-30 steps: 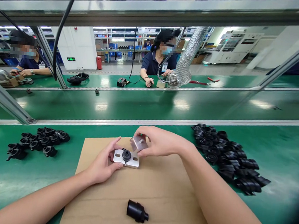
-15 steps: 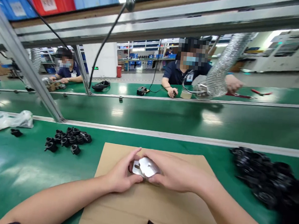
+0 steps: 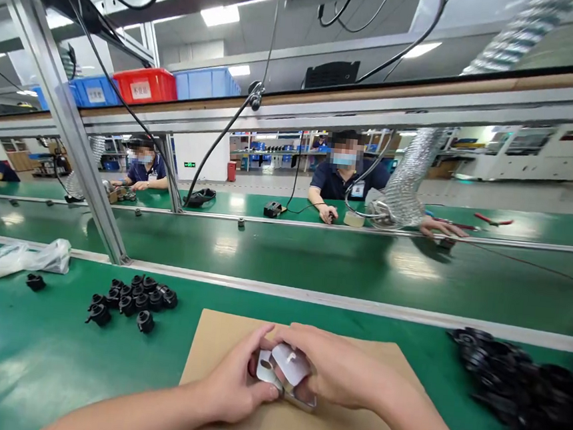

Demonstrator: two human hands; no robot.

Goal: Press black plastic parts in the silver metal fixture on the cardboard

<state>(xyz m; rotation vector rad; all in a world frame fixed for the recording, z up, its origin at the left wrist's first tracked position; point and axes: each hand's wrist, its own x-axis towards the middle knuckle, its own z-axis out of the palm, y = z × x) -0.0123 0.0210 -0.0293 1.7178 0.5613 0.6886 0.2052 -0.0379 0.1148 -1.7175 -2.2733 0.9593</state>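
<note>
My left hand (image 3: 235, 386) is closed on a flat silver metal piece with a dark oval hole (image 3: 266, 370), thumb at its near edge. My right hand (image 3: 340, 370) curls from above round a shiny silver metal piece with rounded corners (image 3: 292, 363), tilted against the holed one. A bent edge of metal shows below, near the right fingers. Whether the two pieces are joined cannot be seen. Both hands are over a brown cardboard sheet (image 3: 223, 333) on the green bench.
Small black plastic parts (image 3: 133, 295) stand in a cluster at left, near a clear plastic bag (image 3: 29, 258). A heap of black parts (image 3: 503, 381) lies at right. Beyond a metal rail, a co-worker (image 3: 342, 180) sits across the green belt (image 3: 287, 262); a metal post (image 3: 68, 122) rises at left.
The camera view has tipped upward, so the scene sits lower. The silver piece in my right hand has turned, showing its lower bent edge. The co-worker's hand has moved nearer the belt.
</note>
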